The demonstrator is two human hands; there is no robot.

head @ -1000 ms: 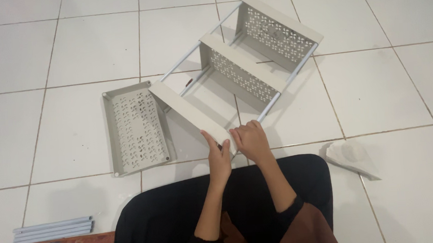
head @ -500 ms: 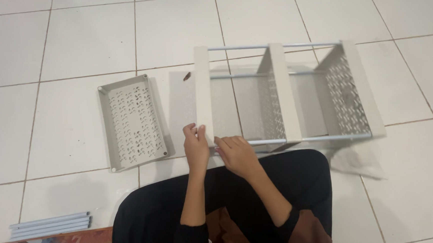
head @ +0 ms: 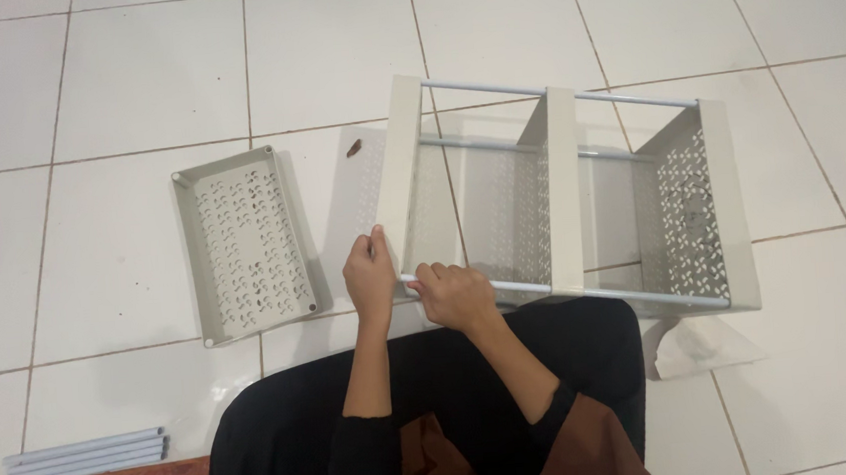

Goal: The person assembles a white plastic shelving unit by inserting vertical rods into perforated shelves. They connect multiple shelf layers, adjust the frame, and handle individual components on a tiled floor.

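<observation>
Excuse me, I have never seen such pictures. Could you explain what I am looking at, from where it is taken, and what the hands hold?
A camera on a person's head looks down at their own hands; they sit on a white tiled floor. The left hand and right hand grip the near corner of a grey shelf rack lying on its side, with three perforated trays joined by thin poles. A loose tray lies to the left, spare poles at the lower left, and crumpled plastic on the right.

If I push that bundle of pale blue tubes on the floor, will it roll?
Probably: the pale blue tubes look round and smooth, lying loose on the glossy white tile floor. They seem thin and light, so likely to scatter apart rather than move together.
</observation>
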